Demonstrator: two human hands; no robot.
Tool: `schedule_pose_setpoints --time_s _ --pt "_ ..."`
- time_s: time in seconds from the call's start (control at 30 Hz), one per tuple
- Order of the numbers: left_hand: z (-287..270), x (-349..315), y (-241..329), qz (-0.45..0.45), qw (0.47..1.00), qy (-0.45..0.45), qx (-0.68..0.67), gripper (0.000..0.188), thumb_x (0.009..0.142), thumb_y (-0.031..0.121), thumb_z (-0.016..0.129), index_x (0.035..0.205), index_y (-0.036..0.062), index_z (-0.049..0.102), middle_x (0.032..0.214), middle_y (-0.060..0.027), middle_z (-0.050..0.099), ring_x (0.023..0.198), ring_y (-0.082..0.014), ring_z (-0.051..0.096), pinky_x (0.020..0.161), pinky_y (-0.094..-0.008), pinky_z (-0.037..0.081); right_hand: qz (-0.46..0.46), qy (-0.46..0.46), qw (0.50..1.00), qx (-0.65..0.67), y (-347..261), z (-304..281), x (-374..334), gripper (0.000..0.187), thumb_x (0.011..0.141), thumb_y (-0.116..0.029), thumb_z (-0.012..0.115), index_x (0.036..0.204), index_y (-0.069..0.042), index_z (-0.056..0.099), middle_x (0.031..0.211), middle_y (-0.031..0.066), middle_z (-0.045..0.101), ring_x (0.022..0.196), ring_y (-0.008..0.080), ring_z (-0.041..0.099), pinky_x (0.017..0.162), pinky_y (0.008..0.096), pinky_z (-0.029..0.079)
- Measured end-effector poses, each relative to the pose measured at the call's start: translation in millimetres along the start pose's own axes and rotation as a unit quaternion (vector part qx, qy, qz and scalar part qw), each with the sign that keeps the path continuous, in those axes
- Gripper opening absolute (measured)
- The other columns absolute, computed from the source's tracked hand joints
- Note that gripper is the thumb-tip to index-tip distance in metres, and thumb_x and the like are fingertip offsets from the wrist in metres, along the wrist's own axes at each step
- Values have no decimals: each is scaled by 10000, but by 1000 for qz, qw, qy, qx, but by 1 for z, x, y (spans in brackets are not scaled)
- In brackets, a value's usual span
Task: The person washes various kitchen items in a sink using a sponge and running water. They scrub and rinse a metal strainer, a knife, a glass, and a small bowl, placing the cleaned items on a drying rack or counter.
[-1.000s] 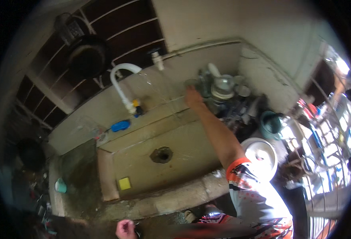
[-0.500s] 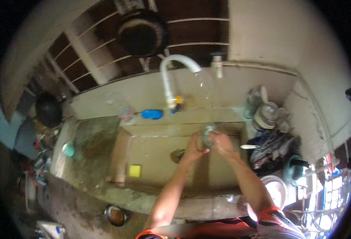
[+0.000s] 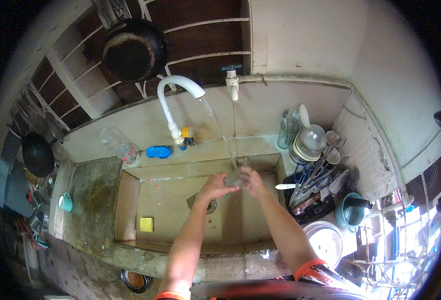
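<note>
Both my hands are wrapped around a clear drinking glass (image 3: 235, 178) over the right part of the sink (image 3: 165, 195). My left hand (image 3: 214, 188) grips it from the left, and my right hand (image 3: 252, 182) closes on its right side. From the white curved faucet (image 3: 183, 82), a stream of water (image 3: 220, 125) falls onto the glass and my fingers. Beneath my left wrist, a brownish object (image 3: 195, 202) lies in the sink, partly hidden; its kind is unclear. A yellow sponge (image 3: 146, 224) rests at the sink's left.
Bowls (image 3: 310, 142), a glass of cutlery (image 3: 287, 131) and a dark rack of scissors and knives (image 3: 313, 195) crowd the right side. A blue soap dish (image 3: 159, 152) and plastic bottle (image 3: 123, 148) line the back ledge. Left stands a green mug (image 3: 65, 202); a pan (image 3: 134, 50) hangs above.
The view has shifted, so the surroundings appear farther left. The water now hits the glass, which is tilted more; before, the stream fell behind it. Both hands keep hold of it.
</note>
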State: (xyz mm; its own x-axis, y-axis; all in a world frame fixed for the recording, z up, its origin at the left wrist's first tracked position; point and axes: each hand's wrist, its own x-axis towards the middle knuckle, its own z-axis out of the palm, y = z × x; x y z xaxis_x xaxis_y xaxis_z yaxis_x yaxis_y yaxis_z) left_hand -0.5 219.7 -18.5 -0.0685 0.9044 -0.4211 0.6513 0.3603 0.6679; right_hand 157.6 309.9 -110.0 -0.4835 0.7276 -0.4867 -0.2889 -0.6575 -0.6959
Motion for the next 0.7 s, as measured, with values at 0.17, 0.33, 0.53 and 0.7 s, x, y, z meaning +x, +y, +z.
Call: schedule_pose_setpoints --time_s 0.17,0.33,0.53,0.7 --pt "-8 28 38 187 963 179 76 608 689 377 851 1148 45 633 928 -124 678 869 -205 660 696 -347 527 93 -12 972 216 24 -15 -2 512 923 -491 492 1265 -110 499 1258 137 491 1065 332 552 866 481 529" --pt "24 40 9 274 926 174 -190 570 703 244 862 1174 50 605 1036 -90 666 911 -209 654 774 -346 532 48 47 980 189 18 -3 -3 461 958 -470 463 1272 -137 516 1221 111 535 1069 328 579 862 485 532" --pt "35 34 -61 88 931 13 -353 722 692 160 874 1293 2 505 1193 -83 623 1059 -222 611 940 -347 493 -215 34 906 -363 -9 18 3 602 797 -373 761 1267 -82 523 1153 129 637 1095 280 606 927 426 512" --pt "74 54 -52 202 938 198 -198 733 694 158 864 1301 -8 488 1159 -79 652 1011 -246 638 897 -358 515 -272 143 855 -417 -13 47 -10 742 655 -333 858 1258 -36 545 1160 187 648 1033 311 650 927 387 514"
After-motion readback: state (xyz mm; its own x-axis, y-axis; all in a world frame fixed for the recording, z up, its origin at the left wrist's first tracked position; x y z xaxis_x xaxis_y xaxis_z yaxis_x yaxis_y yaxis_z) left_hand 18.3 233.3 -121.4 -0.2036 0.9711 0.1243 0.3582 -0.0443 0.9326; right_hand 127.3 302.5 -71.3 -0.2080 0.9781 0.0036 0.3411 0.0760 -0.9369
